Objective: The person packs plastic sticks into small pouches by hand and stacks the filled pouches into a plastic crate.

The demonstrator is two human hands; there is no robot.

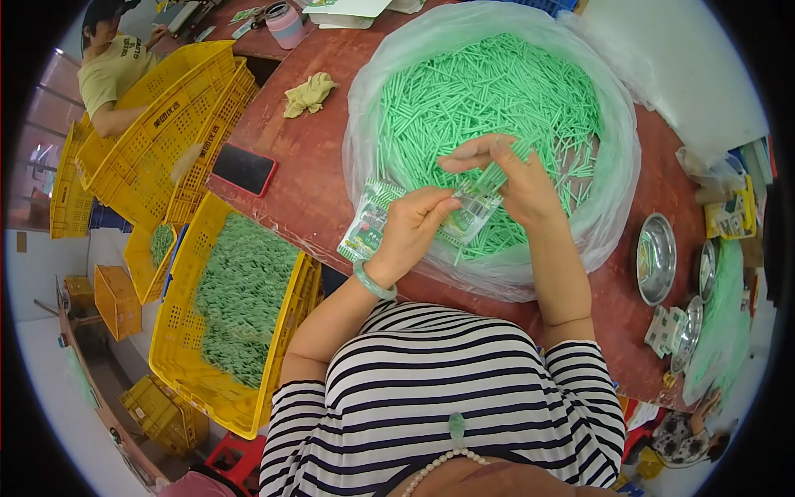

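Note:
My left hand (406,230), with a pale green bangle on the wrist, pinches a small printed packet (470,222) at its edge. More green-and-white packets (364,224) stick out on the other side of this hand, partly hidden by it. My right hand (530,189) holds a small bunch of light green sticks (494,176) at the packet's upper end. Whether the stick ends are inside the packet I cannot tell. Both hands are over a large heap of loose green sticks (489,91) in a clear plastic bag (617,190) with its rim spread wide.
On the red table (290,190) lie a phone (244,170), a yellow cloth (310,94) and metal bowls (656,258). A yellow crate (178,331) of filled green packets (244,298) stands at the left. Another person (120,70) is behind stacked yellow crates (166,124).

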